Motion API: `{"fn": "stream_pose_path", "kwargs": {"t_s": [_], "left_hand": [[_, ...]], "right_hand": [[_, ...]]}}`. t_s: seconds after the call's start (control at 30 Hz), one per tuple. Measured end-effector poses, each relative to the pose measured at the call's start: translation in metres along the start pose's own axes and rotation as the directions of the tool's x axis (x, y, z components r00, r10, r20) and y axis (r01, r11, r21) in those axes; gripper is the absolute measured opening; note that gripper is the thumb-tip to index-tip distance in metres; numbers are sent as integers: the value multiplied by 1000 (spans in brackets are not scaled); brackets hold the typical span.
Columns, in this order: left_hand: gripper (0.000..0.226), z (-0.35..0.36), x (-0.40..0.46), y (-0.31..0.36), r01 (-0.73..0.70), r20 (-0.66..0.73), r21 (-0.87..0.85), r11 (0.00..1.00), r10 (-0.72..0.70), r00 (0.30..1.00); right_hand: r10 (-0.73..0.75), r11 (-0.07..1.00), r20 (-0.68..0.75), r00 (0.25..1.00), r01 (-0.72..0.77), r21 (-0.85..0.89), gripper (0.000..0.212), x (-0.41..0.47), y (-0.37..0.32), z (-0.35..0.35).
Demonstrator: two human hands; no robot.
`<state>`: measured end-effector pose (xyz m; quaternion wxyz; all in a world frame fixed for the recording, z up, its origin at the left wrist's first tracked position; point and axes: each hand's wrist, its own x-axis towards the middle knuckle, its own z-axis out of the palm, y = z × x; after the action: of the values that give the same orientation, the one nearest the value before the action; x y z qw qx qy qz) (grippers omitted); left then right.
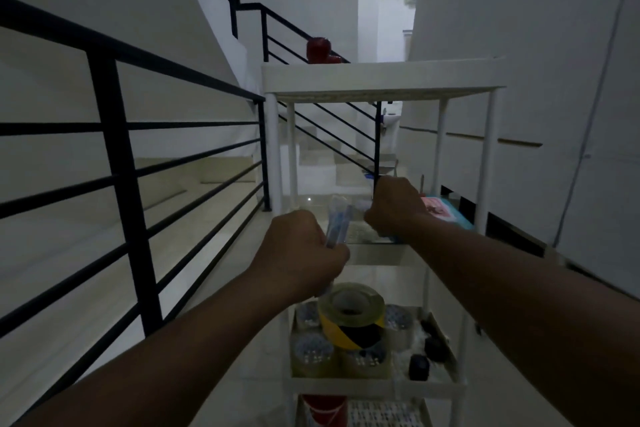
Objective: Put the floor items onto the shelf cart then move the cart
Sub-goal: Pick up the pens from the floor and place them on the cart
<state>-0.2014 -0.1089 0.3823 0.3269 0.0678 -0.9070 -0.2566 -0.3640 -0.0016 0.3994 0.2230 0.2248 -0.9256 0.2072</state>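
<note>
White plastic makes up the shelf cart (381,88), a tall narrow rack that stands just beside the black stair railing (114,149). The left hand (298,250) is raised in front of the cart's second shelf, its fingers curled tight round a clear packet with blue contents (337,218) that sticks up out of the fist. The right hand (394,208) is held further in over the same shelf, fingers bunched and pinching something small and pale; what it is cannot be told in the dim light. Just beyond that hand, on the second shelf, lies a pink and teal box (446,215). One shelf lower, below the left hand, a roll of clear tape (351,302) sits on top of a yellow-and-black striped tape roll (349,329), with more clear rolls packed round them and small black items (424,357) at the shelf's far side. On the cart's top shelf, at its rear corner, stands a red object (318,49).
</note>
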Motion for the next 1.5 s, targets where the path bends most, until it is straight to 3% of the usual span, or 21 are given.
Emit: {"fn": "stream_pose_path", "kwargs": {"t_s": [0.17, 0.27, 0.43, 0.57, 0.8, 0.97, 1.1, 1.17, 1.3, 1.5], "left_hand": [[29, 6, 13, -10, 11, 84, -4, 1000, -11, 996], [29, 13, 28, -2, -8, 132, 49, 999, 2, 991], [39, 37, 62, 34, 49, 111, 39, 998, -53, 992], [31, 65, 93, 60, 173, 209, 135, 976, -198, 958], [41, 120, 107, 53, 223, 198, 190, 956, -259, 945], [41, 116, 92, 49, 156, 90, 188, 970, -176, 980], [27, 82, 38, 57, -116, -143, 134, 984, 135, 981], [21, 65, -1, 55, -212, -165, 46, 976, 216, 962], [20, 48, -81, 33, -134, 38, -41, 990, 135, 990], [27, 59, -208, -39, -4, 296, 113, 994, -30, 955]], "right_hand": [[-75, 984, 89, 993, 88, -155, 22, -3, 4, 17], [-110, 978, 46, 993, 116, -173, 18, -1, 1, 1], [-90, 996, -108, 990, 88, -24, 19, -3, 8, -78], [-131, 984, -274, 953, 158, 82, 23, -27, 21, -124], [-185, 975, -196, 963, 205, 86, 12, -80, 57, -137], [-209, 974, -207, 956, 223, 49, 15, -99, 63, -118], [-166, 979, -156, 974, 182, 95, 16, -122, 56, -92], [-134, 981, -107, 985, 147, 129, 18, -141, 49, -77], [-106, 975, 5, 994, 103, 197, 18, -188, 33, -47], [-125, 970, 125, 984, 94, 225, 24, -283, 14, 26]]}}
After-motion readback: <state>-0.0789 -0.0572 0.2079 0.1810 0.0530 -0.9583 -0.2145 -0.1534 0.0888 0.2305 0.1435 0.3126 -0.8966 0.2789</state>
